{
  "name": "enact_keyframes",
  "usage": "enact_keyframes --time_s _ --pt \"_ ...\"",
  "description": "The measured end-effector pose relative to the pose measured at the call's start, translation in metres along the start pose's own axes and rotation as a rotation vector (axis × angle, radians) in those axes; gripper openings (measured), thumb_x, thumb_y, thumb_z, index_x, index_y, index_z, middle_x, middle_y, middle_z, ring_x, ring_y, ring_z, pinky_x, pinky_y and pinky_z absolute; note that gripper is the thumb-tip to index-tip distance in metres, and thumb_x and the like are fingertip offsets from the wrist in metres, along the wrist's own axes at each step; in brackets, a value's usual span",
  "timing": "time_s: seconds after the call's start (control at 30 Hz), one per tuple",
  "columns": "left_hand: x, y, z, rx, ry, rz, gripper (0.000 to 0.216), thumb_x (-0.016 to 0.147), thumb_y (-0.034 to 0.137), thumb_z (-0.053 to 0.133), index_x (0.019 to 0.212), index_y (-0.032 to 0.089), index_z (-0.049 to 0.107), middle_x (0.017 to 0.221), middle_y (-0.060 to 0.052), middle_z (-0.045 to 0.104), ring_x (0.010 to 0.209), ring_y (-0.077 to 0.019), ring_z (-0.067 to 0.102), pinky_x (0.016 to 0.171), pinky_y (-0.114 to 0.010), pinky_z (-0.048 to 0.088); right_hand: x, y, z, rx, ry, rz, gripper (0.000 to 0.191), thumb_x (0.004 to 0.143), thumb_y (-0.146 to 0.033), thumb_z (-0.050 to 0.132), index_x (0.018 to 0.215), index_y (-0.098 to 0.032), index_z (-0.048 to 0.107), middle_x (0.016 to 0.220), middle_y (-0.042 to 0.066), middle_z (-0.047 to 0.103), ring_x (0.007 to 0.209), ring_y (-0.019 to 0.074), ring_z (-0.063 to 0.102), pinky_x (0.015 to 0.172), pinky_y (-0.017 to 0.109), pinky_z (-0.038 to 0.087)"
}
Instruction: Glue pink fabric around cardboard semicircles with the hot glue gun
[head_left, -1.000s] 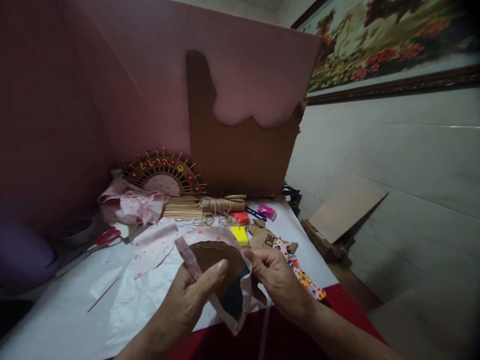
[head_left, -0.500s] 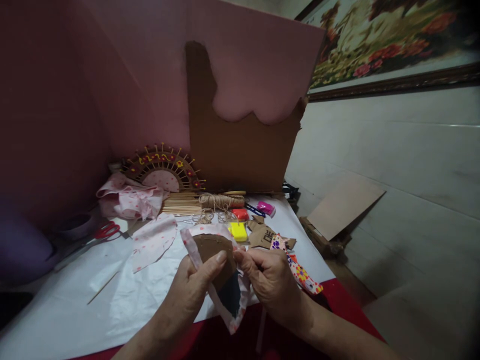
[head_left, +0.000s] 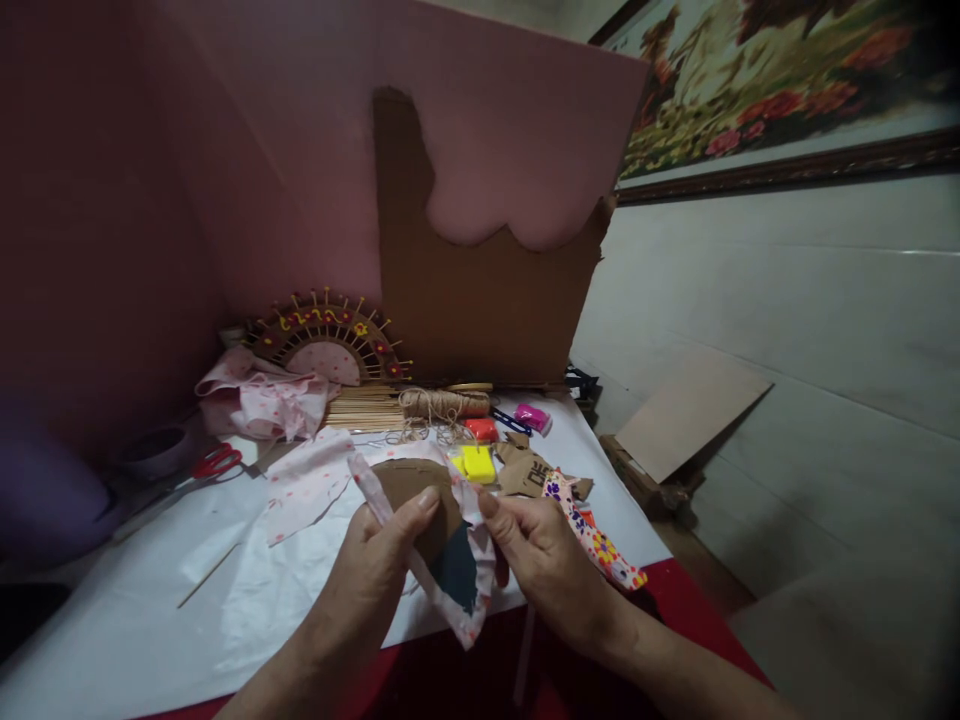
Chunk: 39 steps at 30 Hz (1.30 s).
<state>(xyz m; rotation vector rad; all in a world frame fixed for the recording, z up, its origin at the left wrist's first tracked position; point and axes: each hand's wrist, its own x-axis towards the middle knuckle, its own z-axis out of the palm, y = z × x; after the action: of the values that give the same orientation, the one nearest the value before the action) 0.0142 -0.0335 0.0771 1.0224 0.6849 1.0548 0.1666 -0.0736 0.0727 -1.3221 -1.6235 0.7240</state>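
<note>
My left hand (head_left: 375, 575) grips a fan-shaped cardboard piece (head_left: 420, 500) from the left, thumb pressed on its brown face. White cloth with pink dots (head_left: 472, 540) is wrapped round its edges, and a dark patch shows near its lower point. My right hand (head_left: 540, 560) pinches the cloth at the piece's right edge, fingers closed. Both hands hold the piece above the near edge of the white paper sheet (head_left: 247, 600).
A decorated fan (head_left: 326, 335), crumpled dotted cloth (head_left: 259, 400), sticks, a twine spool (head_left: 442, 403), red scissors (head_left: 214, 463), yellow, orange and pink clay blocks (head_left: 478, 462), cardboard scraps and a flowered cloth strip (head_left: 596, 540) lie behind. A pink cardboard screen (head_left: 480, 240) stands at the back.
The piece has tilted and shifted slightly left and up. My right hand has moved up along its right edge, folding the cloth over the cardboard.
</note>
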Motion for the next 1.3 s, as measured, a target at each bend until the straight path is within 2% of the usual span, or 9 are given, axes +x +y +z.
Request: enact_keyframes --time_s 0.3,0.4,0.5,0.67,0.73,0.83,1.0,1.17,1.3 --pt "0.0 -0.003 -0.004 -0.015 0.054 -0.022 0.018 0.076 0.034 0.066 0.075 0.016 0.067 0.067 0.0 0.064 0.063 -0.0155 0.057 0.064 -0.026 0.047 -0.002 0.003 0.01 -0.305 0.095 -0.196 0.047 0.095 -0.034 0.041 0.051 -0.018 0.041 0.047 -0.004 0.04 0.043 0.0082 0.034 0.047 0.025 0.024" --pt "0.0 -0.005 -0.005 0.041 0.025 -0.023 0.021 0.078 0.035 0.063 0.071 0.016 0.065 0.066 -0.001 0.063 0.064 -0.0163 0.057 0.064 -0.027 0.047 -0.002 0.003 0.009 -0.377 0.113 -0.213 0.048 0.094 -0.038 0.043 0.051 -0.018 0.044 0.047 -0.004 0.041 0.043 0.0088 0.035 0.048 0.026 0.023" --pt "0.001 -0.004 -0.004 0.066 0.013 -0.021 0.022 0.077 0.036 0.064 0.073 0.016 0.067 0.067 -0.002 0.065 0.065 -0.0167 0.057 0.065 -0.027 0.047 -0.001 0.002 0.004 -0.299 0.088 -0.208 0.052 0.095 -0.046 0.037 0.051 -0.019 0.044 0.047 -0.003 0.042 0.044 0.0097 0.038 0.048 0.025 0.025" --pt "-0.003 0.002 0.0 0.114 -0.07 -0.033 0.022 0.074 0.036 0.066 0.078 0.015 0.072 0.071 -0.005 0.068 0.068 -0.0183 0.058 0.07 -0.029 0.046 0.005 0.001 -0.005 -0.126 0.275 -0.157 0.04 0.096 -0.042 0.038 0.07 -0.018 0.056 0.068 0.001 0.055 0.066 0.0144 0.052 0.062 0.025 0.037" --pt "-0.004 0.004 0.0 0.16 -0.107 -0.023 0.022 0.074 0.036 0.066 0.075 0.015 0.071 0.07 -0.004 0.067 0.066 -0.0184 0.057 0.069 -0.03 0.046 0.008 0.003 -0.006 -0.037 0.248 -0.097 0.034 0.096 -0.04 0.04 0.077 -0.018 0.057 0.074 0.002 0.056 0.07 0.0147 0.052 0.065 0.026 0.039" --pt "-0.005 0.006 0.0 0.253 -0.192 -0.018 0.024 0.075 0.038 0.066 0.067 0.016 0.068 0.066 -0.003 0.064 0.062 -0.0165 0.054 0.063 -0.027 0.044 0.008 0.003 -0.006 0.077 0.159 -0.047 0.034 0.095 -0.042 0.039 0.077 -0.019 0.055 0.071 0.0 0.051 0.063 0.013 0.048 0.059 0.025 0.039" --pt "-0.008 0.005 0.001 0.353 -0.301 -0.052 0.028 0.08 0.043 0.06 0.069 0.018 0.066 0.057 0.0 0.056 0.05 -0.0133 0.047 0.05 -0.024 0.04 0.002 -0.007 -0.006 0.037 0.158 -0.067 0.031 0.091 -0.046 0.048 0.077 -0.019 0.052 0.073 0.0 0.052 0.067 0.0144 0.05 0.061 0.026 0.041" --pt "-0.009 0.003 -0.002 0.423 -0.292 0.046 0.024 0.08 0.04 0.061 0.072 0.018 0.068 0.066 -0.001 0.06 0.061 -0.0142 0.049 0.058 -0.024 0.042 0.002 -0.012 -0.005 0.009 0.198 -0.07 0.022 0.09 -0.034 0.05 0.074 -0.018 0.053 0.072 0.001 0.053 0.067 0.0148 0.05 0.061 0.027 0.041" --pt "-0.006 0.004 -0.003 0.387 -0.256 -0.025 0.023 0.079 0.04 0.063 0.077 0.018 0.07 0.07 -0.002 0.064 0.066 -0.016 0.054 0.062 -0.025 0.045 0.001 -0.01 -0.005 0.096 0.221 -0.097 0.019 0.089 -0.029 0.05 0.073 -0.018 0.053 0.068 -0.001 0.05 0.063 0.0129 0.047 0.057 0.025 0.039"
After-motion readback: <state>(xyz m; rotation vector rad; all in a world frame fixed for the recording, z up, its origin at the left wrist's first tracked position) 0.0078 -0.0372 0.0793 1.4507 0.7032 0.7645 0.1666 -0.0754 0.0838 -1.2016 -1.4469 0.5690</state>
